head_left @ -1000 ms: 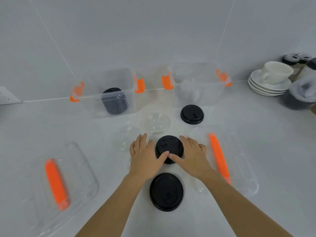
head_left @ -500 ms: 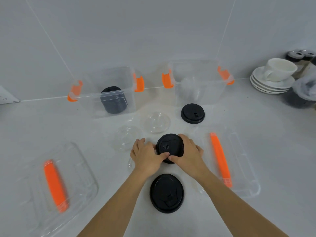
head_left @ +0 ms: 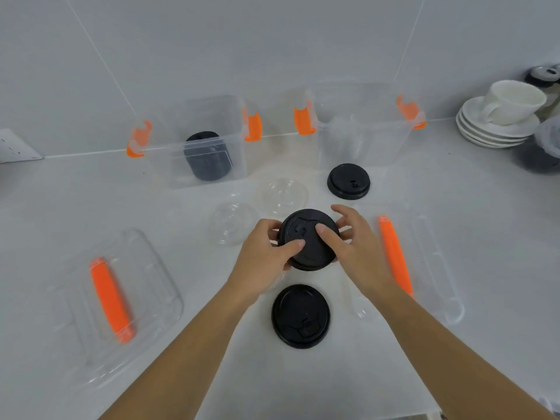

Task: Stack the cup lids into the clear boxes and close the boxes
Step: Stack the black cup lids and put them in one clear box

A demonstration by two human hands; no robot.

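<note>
White, smooth surface [head_left: 454, 237] below pale wall tiles. Both hands, left hand [head_left: 263, 256] and right hand [head_left: 357, 247], have their grip clamped on a round black plastic lid [head_left: 309, 237] (matte, ridged rim), thumbs on top. Behind stand two clear boxes; the left box [head_left: 200, 147] holds stacked black lids.
</note>
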